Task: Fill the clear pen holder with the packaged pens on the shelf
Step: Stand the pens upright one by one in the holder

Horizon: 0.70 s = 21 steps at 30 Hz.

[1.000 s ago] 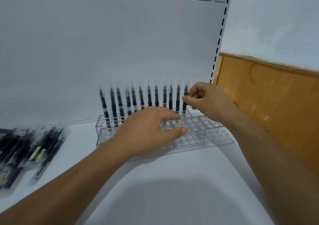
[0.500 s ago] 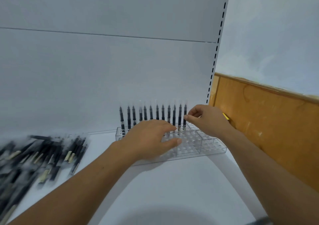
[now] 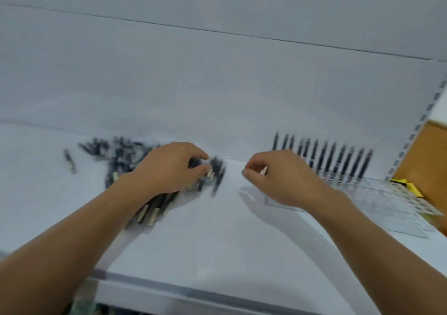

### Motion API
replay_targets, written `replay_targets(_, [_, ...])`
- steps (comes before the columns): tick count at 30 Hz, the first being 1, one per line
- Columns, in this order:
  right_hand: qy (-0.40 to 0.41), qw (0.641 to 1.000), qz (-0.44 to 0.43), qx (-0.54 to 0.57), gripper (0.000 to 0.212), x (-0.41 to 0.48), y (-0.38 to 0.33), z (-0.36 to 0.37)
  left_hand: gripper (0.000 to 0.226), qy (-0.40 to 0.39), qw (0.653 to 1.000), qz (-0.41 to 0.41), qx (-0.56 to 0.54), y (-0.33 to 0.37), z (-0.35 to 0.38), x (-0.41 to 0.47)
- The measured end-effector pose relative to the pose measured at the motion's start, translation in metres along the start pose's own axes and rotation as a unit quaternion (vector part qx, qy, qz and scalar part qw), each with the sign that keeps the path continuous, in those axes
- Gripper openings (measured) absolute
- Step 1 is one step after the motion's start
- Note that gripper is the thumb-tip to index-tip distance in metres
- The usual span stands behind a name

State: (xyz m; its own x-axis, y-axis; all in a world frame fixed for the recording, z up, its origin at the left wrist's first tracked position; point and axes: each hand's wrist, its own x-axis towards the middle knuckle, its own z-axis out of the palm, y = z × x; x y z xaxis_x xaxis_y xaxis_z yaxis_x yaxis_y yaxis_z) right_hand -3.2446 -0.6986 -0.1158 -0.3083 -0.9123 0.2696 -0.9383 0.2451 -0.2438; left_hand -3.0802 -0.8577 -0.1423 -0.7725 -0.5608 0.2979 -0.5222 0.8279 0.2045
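Left hand [image 3: 169, 169] atop packaged pens [image 3: 118, 153]

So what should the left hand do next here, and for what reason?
Probably pinch one pen from the pile of pens and carry it toward the pen holder. The left hand lies on the pile, though blur hides any grip. Only the back row of the holder has pens; the front holes look empty.

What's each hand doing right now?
Left hand: fingers curled round packaged pens in the pile, though blurred.
Right hand: fingers curled, nothing seen in it, above the shelf.
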Motion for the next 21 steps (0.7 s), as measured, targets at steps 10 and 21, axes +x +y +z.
replay_targets(10, [-0.055, 0.996, -0.032, -0.061, 0.032, 0.031, -0.024, 0.073, 0.041, -0.037, 0.999, 0.026, -0.002, -0.016, 0.013, -0.012])
replay_targets(21, [-0.009, 1.000, -0.001, -0.017, 0.013, 0.027, -0.010, 0.080, 0.033, -0.057, 0.994, -0.082, 0.044, 0.003, 0.021, 0.047])
